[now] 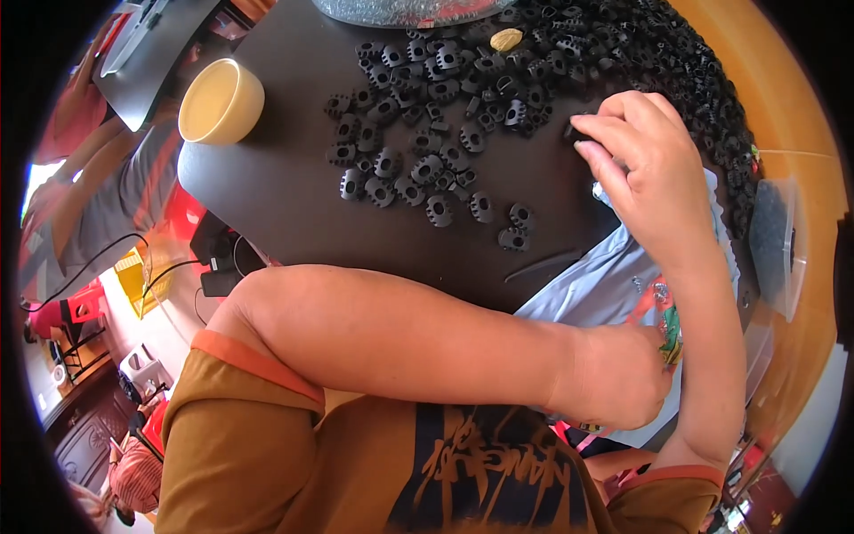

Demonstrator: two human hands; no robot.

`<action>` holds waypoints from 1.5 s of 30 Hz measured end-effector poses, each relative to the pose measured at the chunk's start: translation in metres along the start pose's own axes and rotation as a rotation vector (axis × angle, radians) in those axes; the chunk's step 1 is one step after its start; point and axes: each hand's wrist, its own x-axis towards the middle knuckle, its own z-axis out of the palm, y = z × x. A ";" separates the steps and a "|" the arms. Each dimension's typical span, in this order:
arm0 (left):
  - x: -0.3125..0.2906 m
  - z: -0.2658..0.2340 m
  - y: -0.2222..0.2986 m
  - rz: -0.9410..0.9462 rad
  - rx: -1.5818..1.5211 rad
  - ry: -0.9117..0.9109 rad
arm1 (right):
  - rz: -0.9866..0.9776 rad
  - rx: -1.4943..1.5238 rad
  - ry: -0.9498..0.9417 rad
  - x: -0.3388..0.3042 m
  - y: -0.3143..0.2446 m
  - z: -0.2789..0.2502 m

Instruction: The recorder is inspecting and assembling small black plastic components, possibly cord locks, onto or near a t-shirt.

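My right hand [649, 169] is above the right part of the dark table, its thumb and forefinger pinching a small black piece [572, 133], which looks like a claw hair clip and is mostly hidden. My left forearm crosses in front of my body. At its end my left hand [618, 378] is closed beside a red and green shiny wrapper [667, 325]; what its curled fingers hold is hidden. Light blue cloth [578, 289] lies under and between my arms. Black claw hair clips [427, 167] are scattered across the middle of the table, facing my hands.
A dense heap of black clips [658, 62] covers the far right. A tan, nut-like piece [505, 39] rests among them. A cream bowl [249, 102] stands at the left, bubble wrap [409, 11] at the far edge, a clear plastic box [774, 240] at the right. People sit off to the left.
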 end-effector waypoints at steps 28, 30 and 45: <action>0.003 -0.001 -0.002 -0.021 -0.032 -0.109 | 0.251 0.329 0.184 -0.011 -0.019 -0.004; 0.001 -0.006 -0.003 -0.041 -0.081 -0.124 | 0.464 0.696 0.143 -0.027 -0.026 -0.020; -0.004 -0.100 -0.017 -0.395 0.606 -0.181 | 0.850 1.134 0.905 -0.181 -0.021 -0.064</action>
